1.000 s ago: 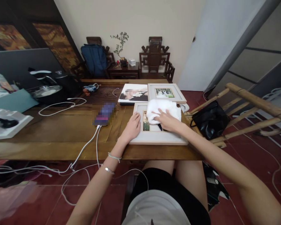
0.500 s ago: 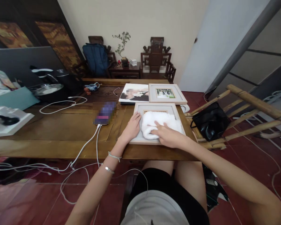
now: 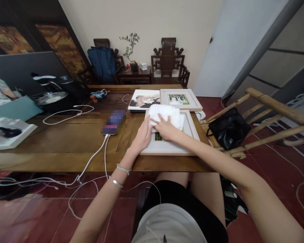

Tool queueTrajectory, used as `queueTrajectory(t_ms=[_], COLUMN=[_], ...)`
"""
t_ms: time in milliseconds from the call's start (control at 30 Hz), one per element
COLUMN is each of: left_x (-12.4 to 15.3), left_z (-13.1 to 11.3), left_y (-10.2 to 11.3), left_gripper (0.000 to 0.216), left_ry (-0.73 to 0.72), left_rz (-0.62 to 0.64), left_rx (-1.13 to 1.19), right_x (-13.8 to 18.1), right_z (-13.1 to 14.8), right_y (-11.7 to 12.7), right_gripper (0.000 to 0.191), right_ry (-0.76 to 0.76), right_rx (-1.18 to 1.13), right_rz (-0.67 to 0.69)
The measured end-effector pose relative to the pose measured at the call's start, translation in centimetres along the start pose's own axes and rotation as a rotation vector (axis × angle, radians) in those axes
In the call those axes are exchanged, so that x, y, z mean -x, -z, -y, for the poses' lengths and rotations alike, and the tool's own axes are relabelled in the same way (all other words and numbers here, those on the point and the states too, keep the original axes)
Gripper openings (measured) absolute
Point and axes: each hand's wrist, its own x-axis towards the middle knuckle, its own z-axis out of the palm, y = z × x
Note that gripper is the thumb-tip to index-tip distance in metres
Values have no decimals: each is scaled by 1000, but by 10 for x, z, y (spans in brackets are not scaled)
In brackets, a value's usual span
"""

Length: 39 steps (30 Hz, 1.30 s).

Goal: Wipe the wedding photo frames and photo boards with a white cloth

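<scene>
Cloth (image 3: 164, 113), white and bunched, lies over the upper left of the near photo frame (image 3: 172, 147), right of the picture's centre. The right hand (image 3: 166, 128) rests on it with fingers spread wide; the left hand (image 3: 142, 135), fingers together, lies along that frame's left border, though whether it grips cannot be told. Just above, crowding the cloth, are a second photo frame (image 3: 194, 101) and a photo book (image 3: 143, 104). Left of centre lies a phone (image 3: 113, 122), its white cables (image 3: 98, 152) dropping over the front edge of the desk (image 3: 53, 145). At right stands a bamboo chair (image 3: 276, 104) bearing a black bag (image 3: 228, 130). Narrow wood margins show below and right of the near frame; a broader stretch spans the lower left.
</scene>
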Motion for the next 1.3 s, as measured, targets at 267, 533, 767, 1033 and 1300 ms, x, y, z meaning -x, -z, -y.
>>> queueTrajectory(t_ms=[267, 533, 767, 1033, 1300], left_x=[4, 2, 2, 1, 3], left_z=[-2, -1, 5, -3, 5], left_y=[1, 0, -1, 3, 0], left_gripper=[59, 48, 47, 42, 53], left_ry=[38, 15, -2, -54, -59], left_rz=[-9, 33, 78, 79, 80], left_rx=[42, -66, -158, -131, -102], right_x=[61, 16, -28, -41, -15], right_z=[30, 11, -27, -18, -56], right_y=[15, -1, -2, -5, -19], right_gripper=[55, 43, 39, 45, 43], right_ry=[223, 53, -73, -18, -173], right_rx=[-202, -55, 42, -12, 65], right_rz=[84, -57, -198, -146, -118])
